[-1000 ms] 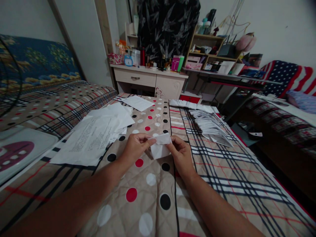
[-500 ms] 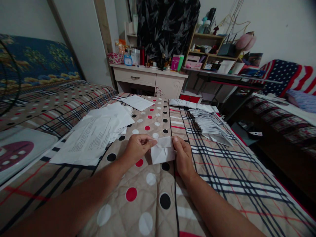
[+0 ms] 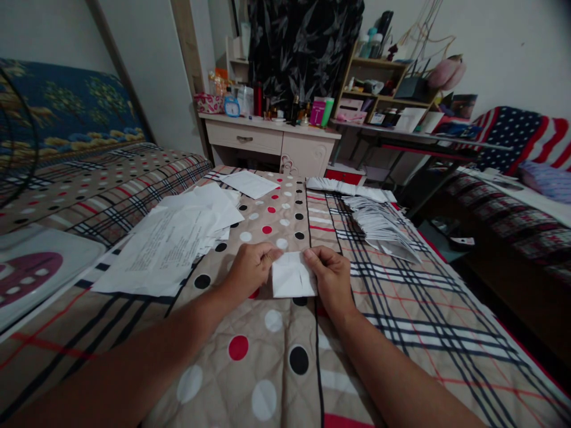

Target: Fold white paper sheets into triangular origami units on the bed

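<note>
Between my two hands is a small folded sheet of white paper [image 3: 294, 276], held just above the bed. My left hand [image 3: 255, 264] pinches its upper left corner between thumb and fingers. At the upper right corner my right hand [image 3: 329, 274] grips it the same way, thumb on top. Creases show on the paper's face. To the left lies a spread pile of printed sheets [image 3: 156, 244], with one more sheet [image 3: 250, 183] beyond it. Folded paper pieces [image 3: 379, 223] lie fanned in a row to the right, and another row [image 3: 348, 189] runs behind them.
The quilted bedspread [image 3: 272, 374] with dots and plaid lies under everything. A white bag-like item with a purple print [image 3: 40, 273] is at the left edge. Beyond the bed stand a cream dresser [image 3: 250, 141] and a desk with shelves [image 3: 375, 83].
The paper's top flap has been folded down, so it now looks like a flatter, neater rectangle. My right thumb has shifted slightly left along the top edge.
</note>
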Tool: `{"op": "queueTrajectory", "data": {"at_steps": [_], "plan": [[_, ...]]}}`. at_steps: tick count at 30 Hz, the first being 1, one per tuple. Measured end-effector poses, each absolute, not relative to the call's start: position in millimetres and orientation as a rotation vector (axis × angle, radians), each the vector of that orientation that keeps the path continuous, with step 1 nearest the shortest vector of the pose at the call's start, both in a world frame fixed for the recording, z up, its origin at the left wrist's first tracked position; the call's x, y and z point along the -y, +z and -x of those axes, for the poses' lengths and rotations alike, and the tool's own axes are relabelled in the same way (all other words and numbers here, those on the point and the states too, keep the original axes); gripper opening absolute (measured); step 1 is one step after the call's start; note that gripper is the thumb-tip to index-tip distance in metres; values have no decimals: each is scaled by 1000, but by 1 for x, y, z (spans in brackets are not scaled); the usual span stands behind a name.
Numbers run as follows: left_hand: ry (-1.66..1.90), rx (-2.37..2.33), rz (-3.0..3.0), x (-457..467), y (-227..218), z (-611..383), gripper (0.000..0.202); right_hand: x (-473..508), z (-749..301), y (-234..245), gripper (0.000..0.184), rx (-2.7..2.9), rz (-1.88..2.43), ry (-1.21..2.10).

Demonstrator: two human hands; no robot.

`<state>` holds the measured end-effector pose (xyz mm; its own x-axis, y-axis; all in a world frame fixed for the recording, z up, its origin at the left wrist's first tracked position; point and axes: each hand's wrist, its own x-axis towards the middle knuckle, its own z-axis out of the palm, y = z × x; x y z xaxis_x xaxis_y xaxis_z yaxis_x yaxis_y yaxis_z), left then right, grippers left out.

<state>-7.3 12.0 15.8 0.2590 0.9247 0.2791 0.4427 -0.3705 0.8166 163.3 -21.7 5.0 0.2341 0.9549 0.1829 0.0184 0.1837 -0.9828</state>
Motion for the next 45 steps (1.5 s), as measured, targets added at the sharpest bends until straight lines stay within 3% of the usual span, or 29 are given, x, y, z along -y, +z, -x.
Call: {"op": "queueTrajectory", "data": {"at_steps": [5, 8, 14, 19, 23, 25, 29, 34, 40, 45], "plan": [[841, -1138, -1797, -9, 15, 8, 47, 19, -167, 8, 26, 1192, 1197, 972], [775, -1045, -1682, -8, 12, 5, 36, 16, -169, 9, 30, 1279, 1234, 982], [1002, -1117, -1448, -12, 8, 1, 21, 11, -167, 3, 29, 1191, 1132, 1134], [1054, -1129, -1419, -20, 3, 4, 23, 9, -167, 0, 38, 1185, 1156, 1166], [1046, -1119, -1621, -25, -1, 9, 43, 8, -170, -2, 30, 1312, 1234, 1078], [1024, -1099, -1657, -27, -3, 12, 41, 8, -172, -3, 21, 1417, 1290, 967], [983, -1112, -1663, -29, -4, 14, 34, 5, -179, -7, 24, 1584, 1455, 676], [979, -1225, -1857, -29, -7, 13, 29, 4, -183, -6, 13, 1695, 1574, 461], [980, -1267, -2042, -33, -13, 18, 44, 7, -181, 0, 24, 1759, 1580, 405], [1026, -1225, -2127, -34, -11, 20, 44, 6, -182, 1, 23, 1729, 1527, 440]]}}
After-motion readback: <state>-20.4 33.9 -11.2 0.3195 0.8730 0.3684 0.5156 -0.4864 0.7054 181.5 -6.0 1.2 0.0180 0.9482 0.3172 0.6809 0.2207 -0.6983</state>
